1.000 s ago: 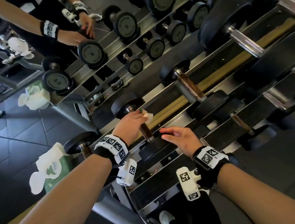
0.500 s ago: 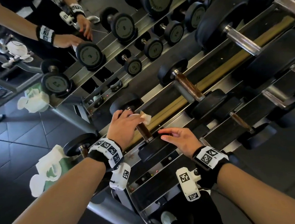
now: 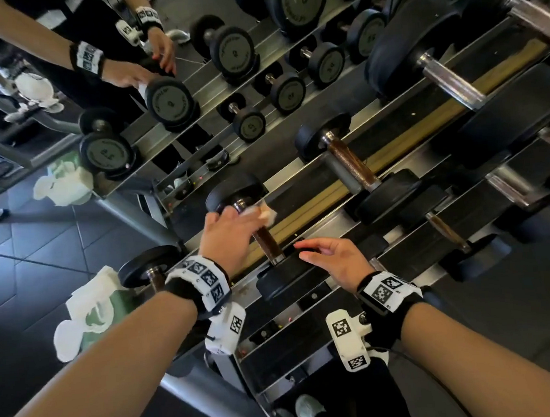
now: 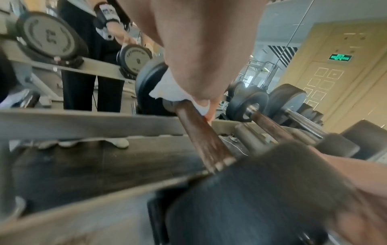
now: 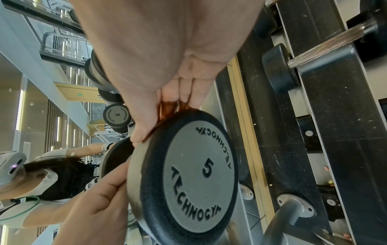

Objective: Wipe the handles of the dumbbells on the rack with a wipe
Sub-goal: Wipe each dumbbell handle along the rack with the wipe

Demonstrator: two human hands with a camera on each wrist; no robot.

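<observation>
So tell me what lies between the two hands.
In the head view, the bare brown handle spans from the left hand, holding the wipe, to the right hand.

Two hands: the left hand and the right hand. One white wipe under the left fingers. Many dumbbells, too many to count.

Hidden and cut-off parts around the wiped dumbbell

The left hand covers most of the wipe and the handle's upper end; the near weight head is blurred, and the right hand's fingertips vanish behind it.
</observation>
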